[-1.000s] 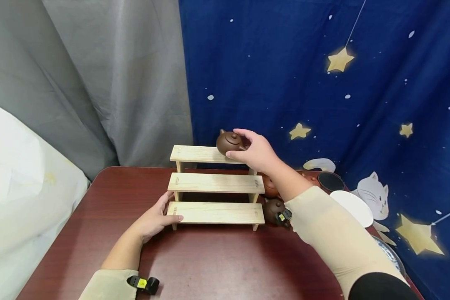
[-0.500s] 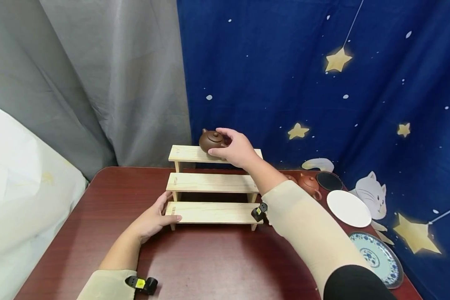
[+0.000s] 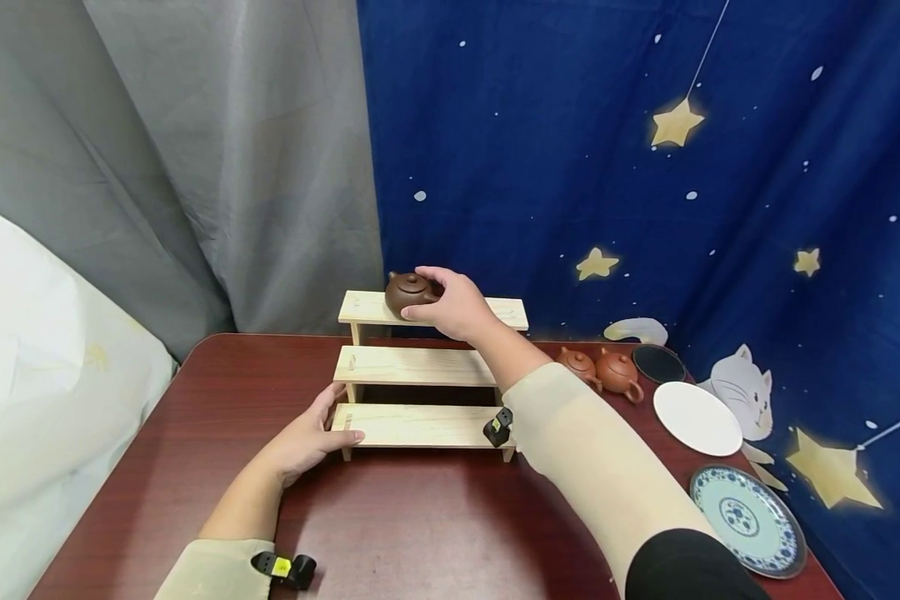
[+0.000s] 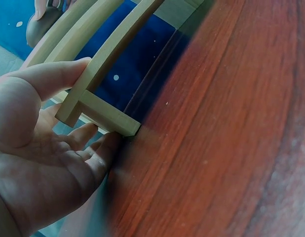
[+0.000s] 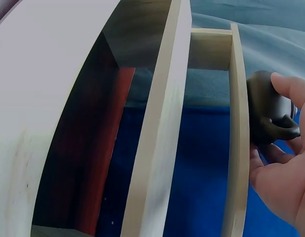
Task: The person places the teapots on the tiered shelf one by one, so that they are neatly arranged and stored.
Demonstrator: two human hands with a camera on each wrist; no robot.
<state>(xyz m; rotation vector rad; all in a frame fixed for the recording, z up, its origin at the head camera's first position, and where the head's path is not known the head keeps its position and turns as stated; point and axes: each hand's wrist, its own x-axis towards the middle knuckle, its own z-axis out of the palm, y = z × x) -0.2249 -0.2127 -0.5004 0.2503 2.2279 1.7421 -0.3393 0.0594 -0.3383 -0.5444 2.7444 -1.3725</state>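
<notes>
A three-step wooden display stand point(image 3: 420, 367) rises on the dark red table. My right hand point(image 3: 456, 307) holds a dark brown teapot point(image 3: 405, 292) by its handle side, at the left part of the top step. The right wrist view has the teapot point(image 5: 263, 106) upright against that step, thumb on one side and fingers on the other. With my left hand point(image 3: 307, 437) I grip the stand's left end. The left thumb point(image 4: 58, 76) presses the lowest step while the other fingers reach around its leg.
Two reddish-brown teapots point(image 3: 618, 373) stand right of the stand, partly behind my right forearm. Farther right are a black round dish point(image 3: 658, 363), a white plate point(image 3: 697, 418) and a blue-patterned plate point(image 3: 750, 521). Blue and grey curtains point(image 3: 300, 167) hang behind the table.
My right hand has carried the brown teapot leftward along the top step and lowered it. The reddish teapots and patterned plate have come into fuller view. My left hand has stayed put.
</notes>
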